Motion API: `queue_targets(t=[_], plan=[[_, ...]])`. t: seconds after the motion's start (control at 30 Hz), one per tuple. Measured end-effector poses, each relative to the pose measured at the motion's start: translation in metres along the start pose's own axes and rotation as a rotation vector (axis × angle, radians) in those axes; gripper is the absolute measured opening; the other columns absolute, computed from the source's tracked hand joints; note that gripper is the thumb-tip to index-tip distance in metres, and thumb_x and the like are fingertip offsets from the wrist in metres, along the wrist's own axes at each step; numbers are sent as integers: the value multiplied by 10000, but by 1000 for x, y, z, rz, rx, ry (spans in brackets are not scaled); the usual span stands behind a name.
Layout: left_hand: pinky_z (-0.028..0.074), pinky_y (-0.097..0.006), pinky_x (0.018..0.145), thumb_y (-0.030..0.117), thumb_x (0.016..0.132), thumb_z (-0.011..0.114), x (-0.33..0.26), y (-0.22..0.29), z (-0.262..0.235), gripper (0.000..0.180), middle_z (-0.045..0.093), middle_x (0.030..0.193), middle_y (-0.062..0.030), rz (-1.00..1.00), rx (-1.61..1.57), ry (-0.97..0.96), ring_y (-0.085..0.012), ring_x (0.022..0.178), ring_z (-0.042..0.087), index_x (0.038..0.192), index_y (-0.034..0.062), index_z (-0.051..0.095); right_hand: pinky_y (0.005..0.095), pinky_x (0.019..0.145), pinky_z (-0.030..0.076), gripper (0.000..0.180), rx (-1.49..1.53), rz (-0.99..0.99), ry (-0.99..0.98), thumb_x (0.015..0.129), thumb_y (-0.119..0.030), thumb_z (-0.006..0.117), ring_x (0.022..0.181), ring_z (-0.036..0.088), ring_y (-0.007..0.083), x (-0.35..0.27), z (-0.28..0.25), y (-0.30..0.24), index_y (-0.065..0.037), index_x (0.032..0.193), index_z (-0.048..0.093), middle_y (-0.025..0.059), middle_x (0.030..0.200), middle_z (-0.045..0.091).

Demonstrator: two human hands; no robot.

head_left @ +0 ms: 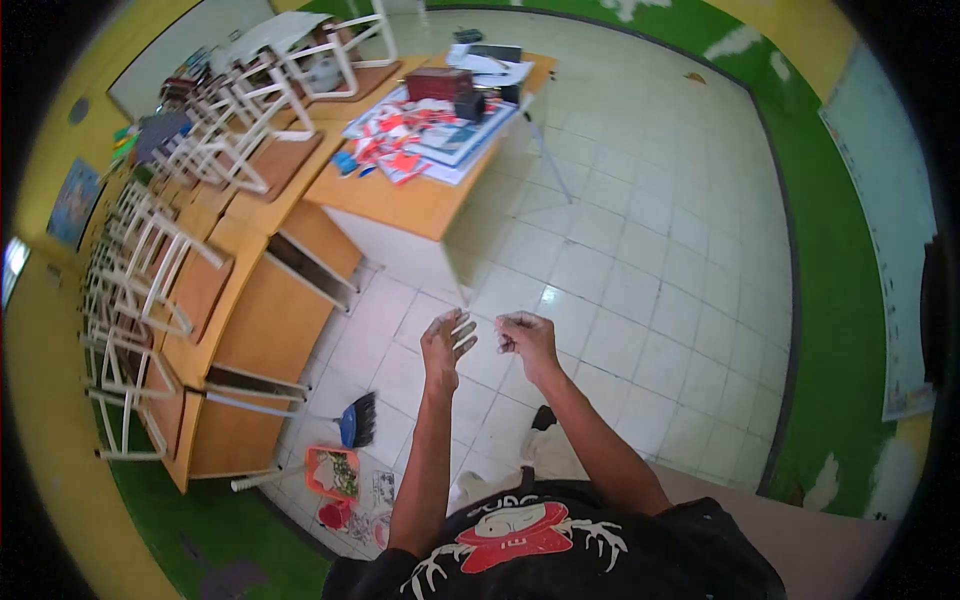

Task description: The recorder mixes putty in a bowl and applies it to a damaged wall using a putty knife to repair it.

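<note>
Both my hands are raised in front of my chest, over the tiled floor. My left hand [446, 342] has its fingers apart and bent a little, with nothing in it. Just to its right, a small gap away, my right hand [528, 338] has its fingers curled in and the thumb and forefinger drawn together. Whether something small sits in that pinch I cannot make out. Pale dust or smears mark the fingers of both hands. Nearest beyond them stands a wooden desk [400, 205] that neither hand touches.
On the desk lie red and white papers [400, 135] and a dark red box [440, 84]. Upturned stools [165, 265] sit on joined tables at left. A blue broom [357, 420] and an orange dustpan [332, 472] with debris lie on the floor [640, 290] at lower left.
</note>
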State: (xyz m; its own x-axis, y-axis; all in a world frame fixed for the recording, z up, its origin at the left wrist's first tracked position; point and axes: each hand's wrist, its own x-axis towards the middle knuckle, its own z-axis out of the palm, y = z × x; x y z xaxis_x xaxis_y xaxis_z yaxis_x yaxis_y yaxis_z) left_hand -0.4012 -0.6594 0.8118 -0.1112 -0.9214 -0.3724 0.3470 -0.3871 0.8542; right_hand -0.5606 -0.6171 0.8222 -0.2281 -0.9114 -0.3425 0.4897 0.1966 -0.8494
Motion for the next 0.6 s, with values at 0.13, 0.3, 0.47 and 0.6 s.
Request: queue_targets(t=[0.13,0.3,0.47,0.6], plan=[[543,-407,875,314,970,530,38,-9,105,463,597,1215,-170,-76,36,-115,-294,1067,629,1268,-40,516,258,494,504,165,11,-65,151,819,-141,746,556,562,104,32,-64,-57,-4,800,657,48,687,621],[540,-411,891,310,959,529,89,-24,208,462,582,1232,-170,-148,118,-275,-292,1096,616,1274,-26,506,263,492,520,218,122,-120,273,868,-206,708,546,561,107,74,-132,-118,-18,781,637,59,693,627],[557,-350,814,292,965,529,157,-41,300,403,626,1174,-154,-216,155,-348,-256,1002,655,1213,-24,555,273,532,528,215,222,-180,346,897,-216,674,595,575,117,136,-196,-161,-30,800,630,65,742,638],[557,-349,812,279,966,523,224,-56,368,387,628,1172,-151,-246,211,-411,-252,1004,656,1203,-24,561,273,542,530,176,254,-245,429,905,-181,660,611,577,114,197,-239,-190,-14,851,644,67,779,652]])
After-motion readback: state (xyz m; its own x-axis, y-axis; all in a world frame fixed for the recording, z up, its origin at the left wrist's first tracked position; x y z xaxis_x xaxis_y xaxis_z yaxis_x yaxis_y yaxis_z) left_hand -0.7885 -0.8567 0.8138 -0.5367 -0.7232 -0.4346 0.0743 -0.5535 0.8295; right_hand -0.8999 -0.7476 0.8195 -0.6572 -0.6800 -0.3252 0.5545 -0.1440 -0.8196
